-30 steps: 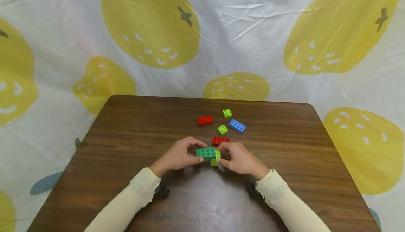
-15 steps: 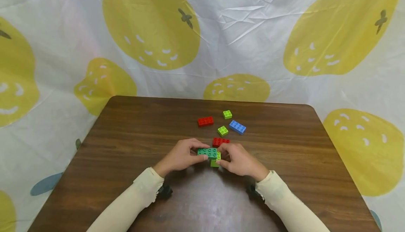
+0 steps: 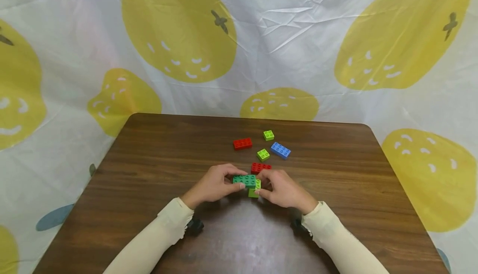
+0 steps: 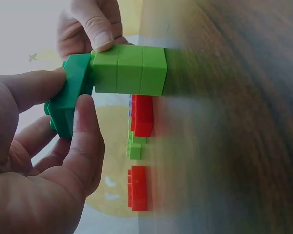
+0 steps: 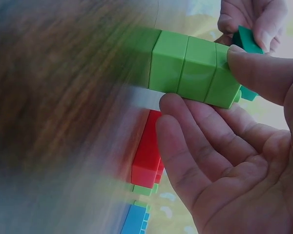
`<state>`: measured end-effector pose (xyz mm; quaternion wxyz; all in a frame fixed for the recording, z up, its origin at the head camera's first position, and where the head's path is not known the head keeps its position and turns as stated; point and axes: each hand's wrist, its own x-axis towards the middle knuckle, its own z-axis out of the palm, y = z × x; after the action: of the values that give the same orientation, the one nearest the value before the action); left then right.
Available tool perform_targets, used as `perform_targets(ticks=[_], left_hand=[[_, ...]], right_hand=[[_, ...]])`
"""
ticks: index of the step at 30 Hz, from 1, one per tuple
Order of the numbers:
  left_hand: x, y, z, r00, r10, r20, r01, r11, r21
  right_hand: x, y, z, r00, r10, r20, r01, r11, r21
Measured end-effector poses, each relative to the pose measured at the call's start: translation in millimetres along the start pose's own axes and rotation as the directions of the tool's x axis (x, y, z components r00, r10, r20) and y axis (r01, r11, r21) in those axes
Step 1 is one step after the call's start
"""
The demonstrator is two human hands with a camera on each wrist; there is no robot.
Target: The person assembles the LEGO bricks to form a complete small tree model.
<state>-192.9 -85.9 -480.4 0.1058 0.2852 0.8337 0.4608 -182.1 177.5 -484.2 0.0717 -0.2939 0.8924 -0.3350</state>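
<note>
My left hand (image 3: 214,184) pinches a dark green building brick (image 3: 244,181) between thumb and fingers. In the left wrist view the dark green brick (image 4: 71,95) looks slightly tilted at the studded top of a lime green stack (image 4: 130,69) of three bricks. Whether the studs are pressed in cannot be told. My right hand (image 3: 282,187) holds that upright stack, with its thumb on one side and fingers on the other. From the right wrist, the stack (image 5: 195,68) stands on the table, and the dark green brick is partly hidden behind the thumb.
Just beyond the hands lies a red brick (image 3: 260,167). Farther back are another red brick (image 3: 242,143), two small lime green bricks (image 3: 263,154) and a blue brick (image 3: 280,150). A patterned cloth (image 3: 276,50) hangs behind the brown table (image 3: 168,149).
The left hand has shifted a little to the right with the dark green brick, farther over the lime stack. The right hand keeps its hold; over the last half second hardly anything moves.
</note>
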Motion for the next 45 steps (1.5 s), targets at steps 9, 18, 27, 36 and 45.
perform_targets(ticks=[9, 18, 27, 36, 45], left_hand=[[2.9, 0.4, -0.7, 1.0, -0.012, 0.009, 0.012, 1.0, 0.009], [2.9, 0.8, 1.0, 1.0, -0.017, -0.016, 0.018, 1.0, 0.025], [6.7, 0.5, 3.0, 0.998, -0.027, -0.048, 0.031, 0.996, 0.085], [8.8, 3.8, 2.1, 0.999, -0.025, -0.033, 0.028, 0.994, 0.105], [9.8, 0.5, 0.5, 0.999, -0.047, -0.018, 0.049, 0.995, 0.084]], right_hand=[[-1.2, -1.2, -0.6, 1.0, 0.0, 0.005, 0.0, 1.0, 0.005], [-0.6, -1.2, -1.3, 1.0, -0.01, 0.01, 0.009, 1.0, 0.012], [1.2, -1.7, -2.0, 1.0, -0.007, 0.012, 0.007, 1.0, 0.006], [4.0, 1.8, -8.9, 0.999, -0.037, 0.026, 0.039, 0.997, -0.065], [10.8, 7.0, -20.0, 0.997, -0.082, -0.013, 0.081, 0.996, -0.027]])
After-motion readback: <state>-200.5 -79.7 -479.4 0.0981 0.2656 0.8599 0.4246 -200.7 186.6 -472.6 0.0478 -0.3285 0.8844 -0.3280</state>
